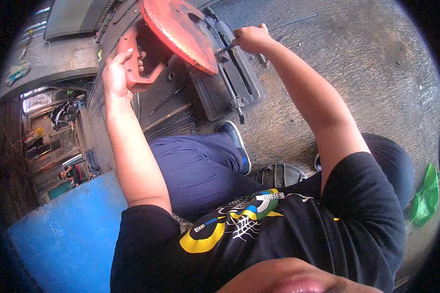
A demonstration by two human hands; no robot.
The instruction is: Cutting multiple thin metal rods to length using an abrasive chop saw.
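A cut-off saw with a worn red-orange blade guard (181, 31) stands on a dark metal base (208, 100) ahead of me. My left hand (116, 75) is closed around its orange loop handle (133, 80). To the right of the guard, my right hand (252, 39) makes a fist on a thin metal rod (225, 49), which runs in beneath the guard's edge. The saw's vise screw (228, 85) lies along the base, close to the rod. The guard hides where the rod ends on that side.
Several dark metal rods (173, 126) lie on the floor left of the base. A large blue panel (73, 234) is at lower left, a green plastic bag (426, 198) at far right. Beneath me is a black ribbed seat (278, 173). Another person (75, 175) appears far left.
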